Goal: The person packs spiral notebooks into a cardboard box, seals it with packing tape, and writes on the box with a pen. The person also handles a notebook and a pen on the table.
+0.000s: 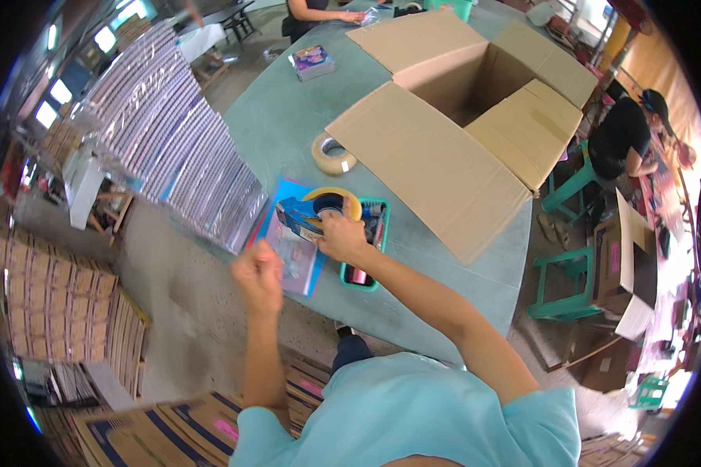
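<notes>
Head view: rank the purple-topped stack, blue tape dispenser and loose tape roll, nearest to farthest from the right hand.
1. Blue tape dispenser: in the right hand.
2. Loose tape roll: just beyond, on the table.
3. Purple-topped stack: farther across the table.

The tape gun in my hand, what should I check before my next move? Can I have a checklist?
1. Tape gun in your right hand: ok, you're holding it.
2. Yellow roll on the tape gun: ok, it's there.
3. Left hand empty: cannot tell, it's blurry.
4. Other roll on the table: ok, lying near the box.
5. Box flaps shut: not ok, they're spread open.
6. Box bottom bare: cannot tell, it's hidden.
</notes>
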Available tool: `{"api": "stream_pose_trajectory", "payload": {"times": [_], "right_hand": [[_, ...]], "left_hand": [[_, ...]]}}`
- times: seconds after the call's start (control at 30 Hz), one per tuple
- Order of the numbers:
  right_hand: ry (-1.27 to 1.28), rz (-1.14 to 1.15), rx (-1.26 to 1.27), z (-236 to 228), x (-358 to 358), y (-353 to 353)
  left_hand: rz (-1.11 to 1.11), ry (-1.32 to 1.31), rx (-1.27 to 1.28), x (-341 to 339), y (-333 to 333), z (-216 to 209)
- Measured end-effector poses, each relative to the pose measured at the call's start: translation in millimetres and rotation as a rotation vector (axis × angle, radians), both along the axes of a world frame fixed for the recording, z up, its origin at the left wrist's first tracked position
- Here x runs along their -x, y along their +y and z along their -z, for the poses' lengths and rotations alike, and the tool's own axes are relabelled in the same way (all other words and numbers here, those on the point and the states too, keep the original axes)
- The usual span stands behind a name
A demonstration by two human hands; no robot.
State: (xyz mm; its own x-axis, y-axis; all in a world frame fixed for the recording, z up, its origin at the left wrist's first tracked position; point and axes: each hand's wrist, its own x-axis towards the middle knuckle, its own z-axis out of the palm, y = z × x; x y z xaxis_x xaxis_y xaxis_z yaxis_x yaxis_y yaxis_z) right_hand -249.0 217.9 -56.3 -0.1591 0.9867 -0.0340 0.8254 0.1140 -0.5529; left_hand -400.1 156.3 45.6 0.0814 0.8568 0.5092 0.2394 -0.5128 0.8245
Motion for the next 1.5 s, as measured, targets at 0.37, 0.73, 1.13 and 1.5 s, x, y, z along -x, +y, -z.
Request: {"api": "stream_pose_trajectory", "payload": {"times": [0.37, 0.73, 1.13, 1.5], "right_hand": [[-0.014, 0.841, 0.089, 34.9, -30.5, -59.3], [0.079, 0.363, 0.12, 50.9, -39.6, -114.4], [0.092, -0.095, 0.252, 39.0, 46.4, -27.5], [-0.607, 0.477, -0.04, -159.2, -253.3, 65.3]], "left_hand": [[0.039, -0.02, 0.664, 155.0, 49.5, 103.0], [0.25, 0.07, 0.496, 163.0, 86.5, 124.2], [0.398, -0.077, 0.401, 95.1, 95.8, 58.5], [0.79, 0.098, -0.149, -43.0, 90.2, -33.4]]}}
